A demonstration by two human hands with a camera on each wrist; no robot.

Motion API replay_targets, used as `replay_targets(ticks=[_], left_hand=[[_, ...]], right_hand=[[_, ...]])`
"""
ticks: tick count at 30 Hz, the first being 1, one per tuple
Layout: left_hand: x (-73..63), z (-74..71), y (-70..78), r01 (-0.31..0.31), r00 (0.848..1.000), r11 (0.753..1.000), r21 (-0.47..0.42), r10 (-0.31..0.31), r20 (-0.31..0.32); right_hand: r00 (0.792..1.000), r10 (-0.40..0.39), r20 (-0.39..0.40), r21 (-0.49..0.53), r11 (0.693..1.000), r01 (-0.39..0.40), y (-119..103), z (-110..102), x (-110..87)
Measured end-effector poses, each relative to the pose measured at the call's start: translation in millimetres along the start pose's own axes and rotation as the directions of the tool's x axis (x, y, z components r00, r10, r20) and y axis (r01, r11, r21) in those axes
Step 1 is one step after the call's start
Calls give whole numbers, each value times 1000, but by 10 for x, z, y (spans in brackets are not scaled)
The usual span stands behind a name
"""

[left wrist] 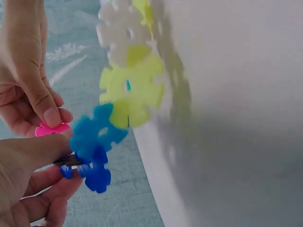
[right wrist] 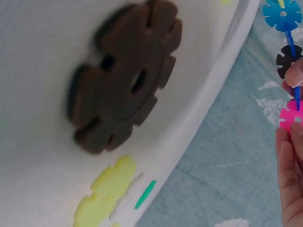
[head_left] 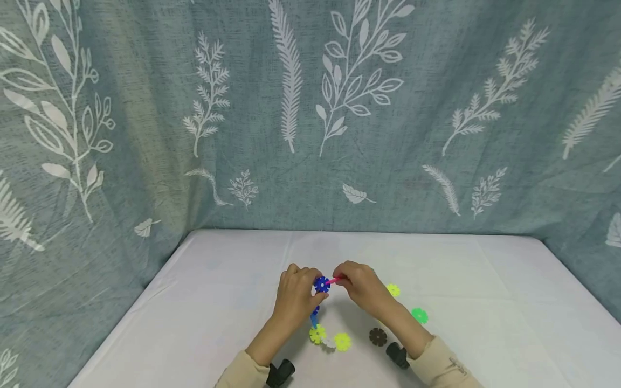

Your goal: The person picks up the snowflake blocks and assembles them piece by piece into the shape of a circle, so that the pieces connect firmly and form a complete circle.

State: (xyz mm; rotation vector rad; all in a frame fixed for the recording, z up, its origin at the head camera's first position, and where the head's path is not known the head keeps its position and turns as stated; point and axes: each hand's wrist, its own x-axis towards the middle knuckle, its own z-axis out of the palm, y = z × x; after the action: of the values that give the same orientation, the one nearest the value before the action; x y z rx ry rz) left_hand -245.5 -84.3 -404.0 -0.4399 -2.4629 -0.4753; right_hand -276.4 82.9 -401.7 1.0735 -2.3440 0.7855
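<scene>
My left hand [head_left: 297,296] pinches the top end of a chain of notched plastic snowflake discs, around a dark blue disc [head_left: 322,284] and a brown disc [right wrist: 287,61]. From there the chain hangs through a light blue disc [left wrist: 97,132], a yellow disc [left wrist: 132,90] and a white disc [left wrist: 120,28] to another yellow disc [head_left: 342,341]. My right hand [head_left: 361,285] pinches a pink disc [right wrist: 289,115] between thumb and fingers. The pink disc's edge meets the dark blue disc's edge, slot to rim. Fingers partly hide both discs.
On the white-covered table [head_left: 233,269] a loose brown disc [head_left: 378,337] lies below the right forearm. A green disc [head_left: 420,316] and a yellow disc [head_left: 393,290] lie beyond that arm. A patterned curtain [head_left: 310,188] hangs behind the table.
</scene>
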Motion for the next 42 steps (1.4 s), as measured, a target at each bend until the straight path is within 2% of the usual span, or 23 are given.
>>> replay_targets(ticks=[2, 6, 9, 15, 19, 23, 26, 29, 35, 37, 39, 42], left_hand=[[-3, -11, -10, 20, 1000, 1000, -2, -20, 17], [-21, -25, -35, 34, 999, 999, 28, -34, 22], [-25, -27, -40, 1, 1000, 999, 50, 0, -11], [17, -3, -13, -108, 991, 994, -6, 107, -80], [23, 23, -1, -118, 990, 993, 6, 118, -76], [12, 30, -4, -108, 992, 993, 40, 110, -62], [15, 16, -25, -98, 993, 994, 56, 101, -65], [24, -7, -54, -83, 993, 994, 71, 88, -77], [44, -47, -114, -43, 996, 997, 63, 48, -78], [46, -49, -125, -33, 997, 998, 55, 37, -72], [43, -47, -129, -25, 997, 998, 52, 29, -66], [27, -34, -126, -18, 998, 999, 51, 21, -54]], right_hand=[[1000, 13, 8, 48, 999, -13, 17, 8, 14], [999, 19, 30, 71, 997, -22, 28, 36, 28], [999, 38, 28, 71, 997, -40, 19, 52, 31], [997, 71, 12, 100, 992, -72, -4, 77, 45], [997, 73, 33, 120, 990, -76, -21, 75, 41], [985, 119, 126, 130, 982, -136, -52, 9, -4], [957, 186, 224, 99, 972, -213, -87, -69, -64], [912, 249, 325, 39, 960, -276, -133, -128, -131], [790, 358, 498, -60, 923, -380, -251, -175, -249], [758, 381, 529, -100, 915, -390, -280, -163, -275], [739, 389, 549, -132, 914, -383, -302, -133, -295], [729, 392, 561, -168, 916, -363, -339, -65, -321]])
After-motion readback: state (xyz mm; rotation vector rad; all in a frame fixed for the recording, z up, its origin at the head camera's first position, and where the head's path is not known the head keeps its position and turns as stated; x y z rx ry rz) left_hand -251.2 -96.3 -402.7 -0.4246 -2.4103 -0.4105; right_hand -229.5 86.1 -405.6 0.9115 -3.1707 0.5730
